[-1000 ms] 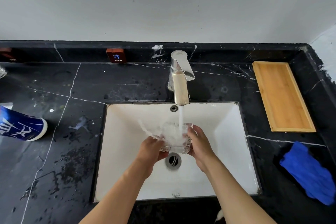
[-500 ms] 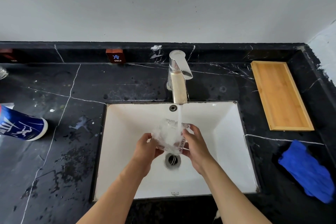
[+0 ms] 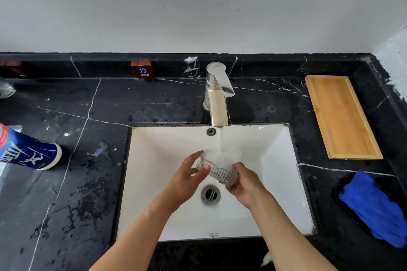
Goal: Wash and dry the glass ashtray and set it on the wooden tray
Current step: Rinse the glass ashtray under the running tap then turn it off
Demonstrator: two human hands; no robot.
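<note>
The clear glass ashtray (image 3: 220, 170) is held over the white sink (image 3: 284, 174), tilted with its ribbed side toward me, under water running from the metal tap (image 3: 217, 99). My left hand (image 3: 187, 178) grips its left edge. My right hand (image 3: 246, 182) holds its lower right corner from below. The wooden tray (image 3: 340, 116) lies bare on the black counter at the right, beside the sink. A blue cloth (image 3: 374, 207) lies crumpled on the counter in front of the tray.
A blue and white can (image 3: 28, 152) lies on its side at the left of the black marble counter (image 3: 88, 182), which is wet in patches. A red "COLD" label (image 3: 142, 70) sits on the back ledge. The drain (image 3: 210, 193) is below my hands.
The ashtray has been turned from lying flat under the stream to tilted on edge, with its ribbed side facing me. Both hands shifted their hold around it.
</note>
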